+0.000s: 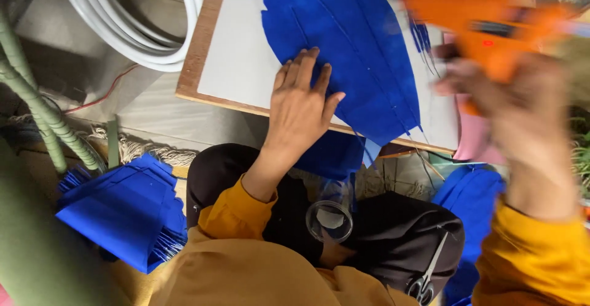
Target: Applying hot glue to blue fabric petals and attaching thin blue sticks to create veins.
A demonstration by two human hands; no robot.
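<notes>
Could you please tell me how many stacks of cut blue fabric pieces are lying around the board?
2 that show: one blue stack at lower left beside the knee, another blue stack at lower right by the right sleeve. More may be hidden under the board or the person's arms.

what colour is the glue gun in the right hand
Orange, seen in the head view: the glue gun held by the right hand.

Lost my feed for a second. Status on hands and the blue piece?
Left hand flat on blue fabric petal, pinning it to the board. Right hand holds orange glue gun, raised, blurred. Nothing in the way.
</notes>
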